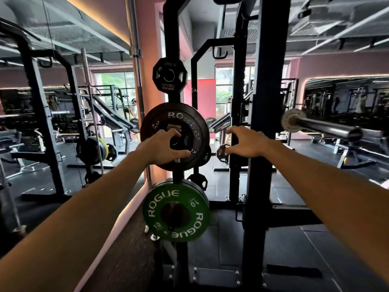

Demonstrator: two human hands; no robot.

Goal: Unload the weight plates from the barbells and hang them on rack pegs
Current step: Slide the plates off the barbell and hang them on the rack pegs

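On the rack's middle peg hangs a large black Rogue plate (189,121) with a small black plate (185,133) in front of it. My left hand (162,147) grips the small plate, fingers over its top and thumb under its lower edge. To the plates' right, my right hand (246,144) hovers with fingers spread, holding nothing. A twelve-sided black plate (169,75) hangs on the top peg and a green Rogue 10 plate (175,213) on the bottom one. The bare barbell sleeve (322,127) juts out at the right.
A thick black rack upright (261,102) stands just right of my right hand. The plate post (170,39) rises beside a pink wall and a mirror (63,123) on the left. Black rubber flooring (294,249) and bolted rack feet lie below.
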